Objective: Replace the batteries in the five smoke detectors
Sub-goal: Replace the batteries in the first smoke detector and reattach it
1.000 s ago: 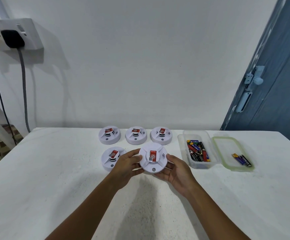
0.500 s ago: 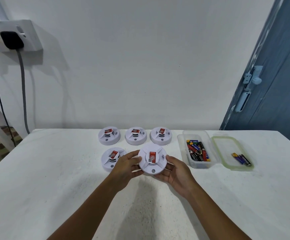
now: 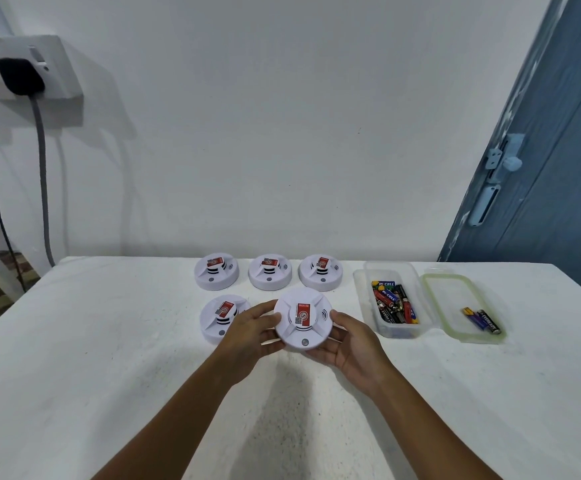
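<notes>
At centre frame, the left hand (image 3: 247,336) and right hand (image 3: 353,344) grasp the rim of a white smoke detector (image 3: 303,318), lifted off the table (image 3: 109,358). It looks light, rigid and smooth, best gripped by opposite rim edges for twisting open.

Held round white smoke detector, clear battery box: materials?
Held round white smoke detector: likely moulded plastic, matte; even white shell, moulded ribs, red sticker. Clear rectangular battery box: translucent plastic, probably; batteries show through its walls. Left hand and right hand grip the detector.
</notes>
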Available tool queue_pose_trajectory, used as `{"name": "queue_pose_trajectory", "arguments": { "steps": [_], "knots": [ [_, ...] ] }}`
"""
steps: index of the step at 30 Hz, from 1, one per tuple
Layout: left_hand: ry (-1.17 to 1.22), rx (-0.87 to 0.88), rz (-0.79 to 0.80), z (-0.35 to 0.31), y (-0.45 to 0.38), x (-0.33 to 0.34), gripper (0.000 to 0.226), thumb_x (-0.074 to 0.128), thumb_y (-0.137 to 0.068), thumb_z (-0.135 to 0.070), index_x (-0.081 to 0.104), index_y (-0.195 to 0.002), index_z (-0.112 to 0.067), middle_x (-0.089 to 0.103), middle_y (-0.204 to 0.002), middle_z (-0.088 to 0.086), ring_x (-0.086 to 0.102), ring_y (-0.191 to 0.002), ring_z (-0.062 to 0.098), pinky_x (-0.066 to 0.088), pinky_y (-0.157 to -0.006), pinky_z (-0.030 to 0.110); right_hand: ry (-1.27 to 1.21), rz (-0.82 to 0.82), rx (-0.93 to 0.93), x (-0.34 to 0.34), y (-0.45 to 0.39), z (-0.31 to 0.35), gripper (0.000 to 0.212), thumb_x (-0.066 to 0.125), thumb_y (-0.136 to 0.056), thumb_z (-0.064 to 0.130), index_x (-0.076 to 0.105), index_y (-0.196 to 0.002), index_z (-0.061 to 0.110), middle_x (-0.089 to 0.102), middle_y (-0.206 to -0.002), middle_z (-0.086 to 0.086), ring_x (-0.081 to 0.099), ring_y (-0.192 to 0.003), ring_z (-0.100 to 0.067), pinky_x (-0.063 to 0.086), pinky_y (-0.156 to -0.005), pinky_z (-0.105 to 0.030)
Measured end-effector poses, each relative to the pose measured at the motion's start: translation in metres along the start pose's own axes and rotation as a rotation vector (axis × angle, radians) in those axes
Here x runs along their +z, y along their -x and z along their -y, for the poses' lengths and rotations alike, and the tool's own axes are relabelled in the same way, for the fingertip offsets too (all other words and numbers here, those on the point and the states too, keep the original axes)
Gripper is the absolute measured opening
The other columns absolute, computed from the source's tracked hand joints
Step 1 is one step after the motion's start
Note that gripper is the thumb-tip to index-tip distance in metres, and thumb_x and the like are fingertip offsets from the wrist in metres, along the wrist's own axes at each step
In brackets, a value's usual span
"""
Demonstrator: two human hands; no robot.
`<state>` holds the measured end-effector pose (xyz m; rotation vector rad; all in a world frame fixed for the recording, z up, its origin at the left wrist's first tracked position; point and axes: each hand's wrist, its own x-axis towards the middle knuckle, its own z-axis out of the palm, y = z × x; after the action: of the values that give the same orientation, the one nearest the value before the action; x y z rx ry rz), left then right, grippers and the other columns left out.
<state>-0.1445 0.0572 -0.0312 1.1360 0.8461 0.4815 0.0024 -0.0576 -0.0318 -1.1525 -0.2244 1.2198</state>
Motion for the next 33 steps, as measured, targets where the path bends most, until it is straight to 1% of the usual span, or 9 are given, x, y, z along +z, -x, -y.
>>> {"name": "queue_pose_trajectory", "arguments": {
  "steps": [9,16,21,26,33],
  "knots": [
    [0.002,0.011,-0.003,-0.001,0.0015,0.0015,0.032,0.054,-0.096,-0.015,0.055,-0.128,-0.014,0.065,-0.123,0.008,0.065,-0.106,0.029,0.057,-0.085,0.038,-0.001,0.005,0.004,-0.0007,0.0,0.0008,0.029,0.046,-0.098,0.019,0.062,-0.113,0.001,0.069,-0.106,-0.023,0.064,-0.103,-0.043,0.051,-0.091,-0.055],
    [-0.003,0.016,-0.006,-0.0001,-0.0001,0.0002,0.033,0.054,-0.096,-0.016,0.056,-0.128,-0.014,0.066,-0.122,0.009,0.065,-0.107,0.03,0.055,-0.09,0.043,0.0,0.013,0.0,0.0001,-0.0011,0.0017,0.028,0.046,-0.097,0.018,0.063,-0.112,0.001,0.07,-0.105,-0.024,0.064,-0.101,-0.043,0.052,-0.09,-0.054],
    [-0.008,0.013,-0.003,-0.0006,-0.0003,-0.0002,0.03,0.054,-0.096,-0.017,0.057,-0.126,-0.016,0.066,-0.121,0.007,0.065,-0.106,0.029,0.056,-0.088,0.04,0.002,0.012,-0.002,-0.0001,-0.0016,0.0007,0.028,0.046,-0.098,0.018,0.063,-0.112,0.001,0.07,-0.104,-0.023,0.066,-0.097,-0.041,0.052,-0.089,-0.053],
    [-0.004,0.009,-0.004,-0.0023,-0.0009,0.0001,0.029,0.053,-0.097,-0.017,0.056,-0.125,-0.017,0.066,-0.121,0.007,0.065,-0.106,0.029,0.056,-0.086,0.039,0.002,0.006,-0.003,0.001,-0.0025,0.0009,0.028,0.046,-0.097,0.018,0.063,-0.112,0.001,0.07,-0.105,-0.024,0.065,-0.1,-0.043,0.05,-0.092,-0.055],
    [-0.013,0.002,0.002,-0.003,-0.0043,-0.0011,0.032,0.053,-0.097,-0.017,0.056,-0.129,-0.015,0.066,-0.121,0.007,0.066,-0.105,0.028,0.057,-0.085,0.038,0.003,-0.003,-0.002,0.0019,-0.0044,0.0016,0.028,0.046,-0.098,0.018,0.062,-0.113,0.001,0.069,-0.106,-0.024,0.064,-0.102,-0.043,0.051,-0.091,-0.055]
  ]
}}
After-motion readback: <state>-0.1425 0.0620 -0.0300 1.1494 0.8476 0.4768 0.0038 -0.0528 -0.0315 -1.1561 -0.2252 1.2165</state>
